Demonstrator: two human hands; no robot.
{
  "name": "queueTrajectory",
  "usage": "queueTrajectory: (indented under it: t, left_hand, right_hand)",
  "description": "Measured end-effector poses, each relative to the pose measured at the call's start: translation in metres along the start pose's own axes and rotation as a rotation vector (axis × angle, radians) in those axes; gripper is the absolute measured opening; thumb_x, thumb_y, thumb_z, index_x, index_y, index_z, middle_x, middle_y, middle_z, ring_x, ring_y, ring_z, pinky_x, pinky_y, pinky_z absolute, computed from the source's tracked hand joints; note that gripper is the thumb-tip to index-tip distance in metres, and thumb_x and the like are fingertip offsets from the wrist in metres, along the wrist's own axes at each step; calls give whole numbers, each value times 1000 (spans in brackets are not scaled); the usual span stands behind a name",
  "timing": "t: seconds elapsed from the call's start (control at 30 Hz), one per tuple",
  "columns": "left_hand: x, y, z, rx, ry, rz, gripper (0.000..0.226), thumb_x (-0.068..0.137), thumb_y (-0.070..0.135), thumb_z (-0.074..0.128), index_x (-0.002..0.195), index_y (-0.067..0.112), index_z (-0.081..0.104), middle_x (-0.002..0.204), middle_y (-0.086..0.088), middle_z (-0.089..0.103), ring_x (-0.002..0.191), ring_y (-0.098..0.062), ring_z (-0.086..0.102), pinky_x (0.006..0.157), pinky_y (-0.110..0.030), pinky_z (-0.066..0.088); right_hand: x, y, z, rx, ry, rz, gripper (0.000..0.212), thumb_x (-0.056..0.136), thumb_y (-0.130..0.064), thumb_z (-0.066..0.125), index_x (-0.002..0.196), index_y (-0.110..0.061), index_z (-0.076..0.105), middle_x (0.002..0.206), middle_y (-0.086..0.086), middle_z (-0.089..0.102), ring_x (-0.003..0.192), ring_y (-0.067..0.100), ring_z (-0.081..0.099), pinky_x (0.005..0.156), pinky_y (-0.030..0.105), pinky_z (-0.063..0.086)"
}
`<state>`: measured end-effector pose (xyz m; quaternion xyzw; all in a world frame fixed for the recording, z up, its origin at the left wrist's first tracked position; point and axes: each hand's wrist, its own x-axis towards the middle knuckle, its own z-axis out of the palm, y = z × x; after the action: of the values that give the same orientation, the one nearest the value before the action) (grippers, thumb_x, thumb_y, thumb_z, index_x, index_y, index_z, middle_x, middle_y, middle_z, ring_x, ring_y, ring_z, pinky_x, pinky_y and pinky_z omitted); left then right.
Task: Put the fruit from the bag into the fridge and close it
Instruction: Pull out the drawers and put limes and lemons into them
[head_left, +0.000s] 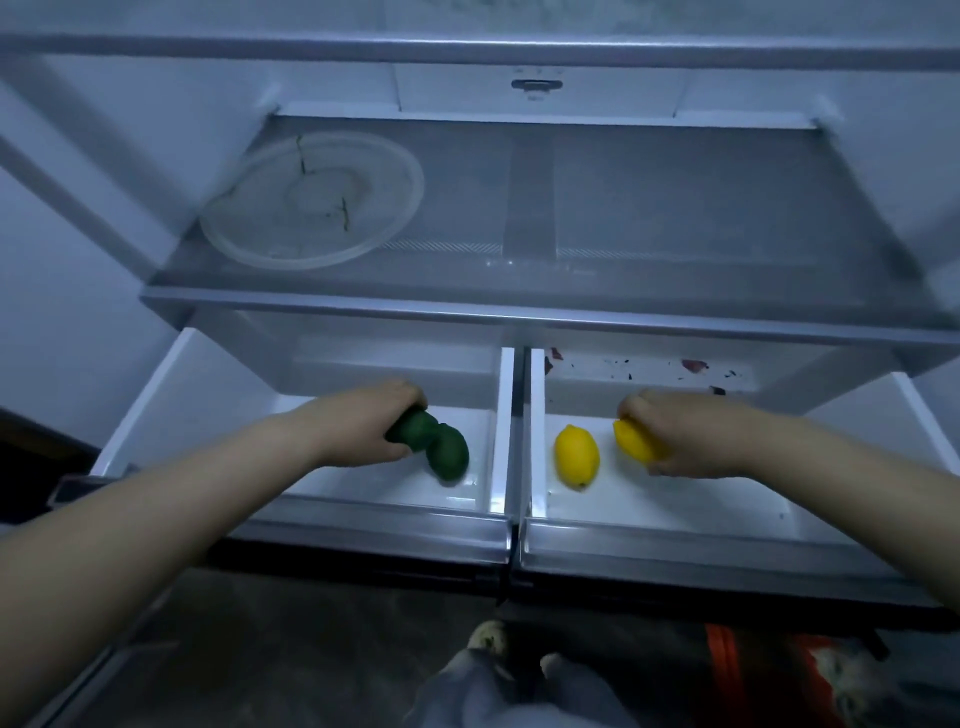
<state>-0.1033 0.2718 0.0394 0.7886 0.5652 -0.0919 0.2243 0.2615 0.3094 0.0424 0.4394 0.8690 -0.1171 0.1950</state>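
Observation:
The fridge stands open with both bottom drawers pulled out. My left hand (371, 423) reaches into the left drawer (363, 525) and grips a dark green fruit (413, 428), which touches a second green fruit (451, 453) lying on the drawer floor. My right hand (685, 431) is inside the right drawer (701, 545), closed around a yellow lemon (634, 441). Another lemon (576, 456) lies loose on that drawer's floor, just left of the held one. An orange bag (769, 670) sits on the floor at the lower right.
A glass shelf (623, 218) above the drawers carries a round clear plate (311, 200) on its left side. A white divider (517, 415) separates the two drawers. Dark flecks mark the right drawer's back wall (649, 366). My feet (488, 636) stand below the drawer fronts.

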Motion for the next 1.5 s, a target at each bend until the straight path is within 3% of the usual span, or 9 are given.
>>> queueTrajectory:
  t: [0.23, 0.47, 0.67, 0.8, 0.97, 1.1, 1.3, 1.5]
  left_hand:
    - [9, -8, 11, 78, -113, -78, 33, 82, 34, 59, 108, 21, 45, 106, 5, 49, 88, -19, 52, 74, -34, 46]
    - [19, -5, 24, 51, -84, -70, 29, 82, 27, 61, 105, 19, 46, 103, 2, 50, 85, -18, 49, 66, -28, 37]
    - [19, -12, 30, 53, -130, -98, 32, 81, 21, 61, 109, 17, 45, 109, 0, 47, 87, -18, 47, 70, -29, 39]
    - [19, -8, 34, 51, -185, -87, 38, 84, 21, 58, 119, 17, 44, 115, 0, 45, 93, -21, 51, 76, -30, 41]
    - [20, -3, 36, 37, -181, -49, 33, 86, 20, 55, 117, 13, 46, 117, -6, 45, 95, -26, 52, 77, -32, 42]
    - [21, -5, 36, 36, -194, -81, 53, 84, 25, 60, 132, 17, 38, 130, -2, 42, 107, -21, 50, 84, -30, 42]
    - [10, 13, 6, -15, -38, -82, 67, 88, 40, 58, 144, 24, 24, 148, 3, 30, 127, -19, 40, 93, -29, 36]
    - [-41, 50, -30, -99, 255, -74, 54, 90, 48, 50, 139, 33, 34, 144, 15, 35, 121, -10, 44, 90, -27, 37]
  right_hand:
    - [13, -2, 23, 18, 5, -47, 48, 85, -39, 60, 124, -21, 38, 121, 3, 50, 99, 17, 51, 72, 24, 36]
    - [20, 1, 39, 58, 9, -92, 52, 89, -40, 55, 134, -25, 34, 129, 0, 45, 105, 15, 48, 74, 23, 35]
    - [26, 2, 48, 70, 7, -66, 55, 87, -43, 58, 134, -30, 34, 130, -3, 46, 107, 15, 48, 82, 28, 46]
    - [29, 3, 51, 72, 14, -57, 59, 84, -45, 60, 135, -31, 33, 130, -5, 46, 108, 14, 48, 82, 27, 46]
    - [28, 5, 48, 97, -1, -50, 63, 82, -47, 63, 135, -32, 34, 132, -5, 45, 111, 14, 47, 88, 31, 47]
    - [26, 4, 37, 123, -25, -25, 65, 82, -44, 65, 137, -28, 34, 137, -3, 42, 116, 14, 45, 92, 26, 42]
    - [8, -9, -7, 114, 77, -1, 55, 89, -44, 56, 137, -29, 36, 140, -6, 40, 122, 13, 43, 93, 24, 37]
    - [-33, -46, -65, 121, 296, -66, 41, 91, -43, 52, 131, -35, 44, 132, -12, 47, 117, 9, 47, 90, 29, 43]
